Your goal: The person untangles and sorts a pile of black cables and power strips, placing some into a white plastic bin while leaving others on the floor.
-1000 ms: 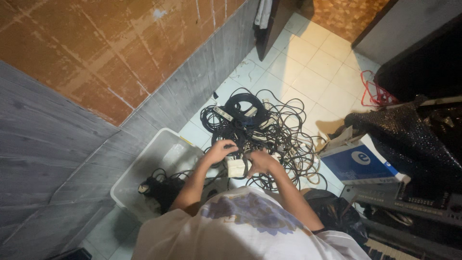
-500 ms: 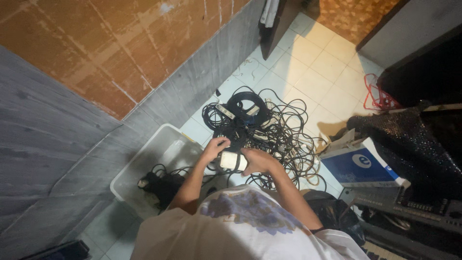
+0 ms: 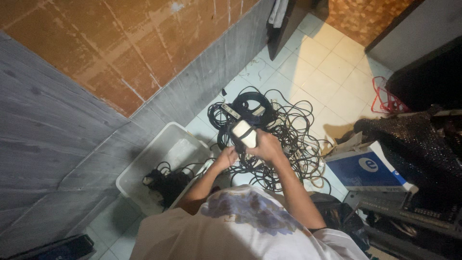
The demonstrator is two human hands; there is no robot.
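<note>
My right hand (image 3: 267,146) grips a white, oblong plastic device (image 3: 243,133) and holds it up above a tangled heap of black cables (image 3: 279,130) on the tiled floor. My left hand (image 3: 227,156) sits just below and left of the device, fingers curled around a black cord that hangs from it. A coil of thick black cable (image 3: 250,101) and a white power strip (image 3: 231,111) lie at the far side of the heap.
A white plastic tub (image 3: 159,159) with dark cables in it stands at my left, against a grey and brown wall. A blue and white box (image 3: 364,168), audio gear (image 3: 409,212) and a dark glittery cloth (image 3: 414,144) crowd the right. A red cord (image 3: 385,98) lies farther off.
The white device has risen from low between both hands to higher up in my right hand. My left hand has slid down to the cord below it.
</note>
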